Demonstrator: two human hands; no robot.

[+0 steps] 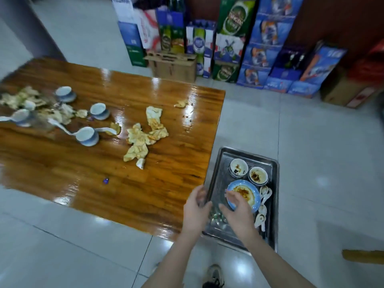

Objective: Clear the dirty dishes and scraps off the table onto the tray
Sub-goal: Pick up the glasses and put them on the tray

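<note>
A steel tray [218, 173] sits at the right end of the wooden table [104, 183]. It holds two sauce-stained small bowls [238, 167], a blue plate [252, 196] with sauce, white spoons [265, 194] and clear glasses [216, 218]. My left hand [195, 208] is at the tray's left rim, fingers curled round a blurred clear glass [202, 196]. My right hand [236, 210] hovers over the plate's near edge with fingers spread, holding nothing. On the table lie stained crumpled napkins [143, 138], several blue-white cups [88, 136] with spoons, and more scraps [25, 98] at the far left.
A small purple scrap [106, 180] lies on the table's near side. Stacked drink cartons [228, 38] and cardboard boxes [172, 63] line the wall behind. Tiled floor surrounds the table; my shoe [214, 275] shows below, and a wooden edge [361, 255] at the lower right.
</note>
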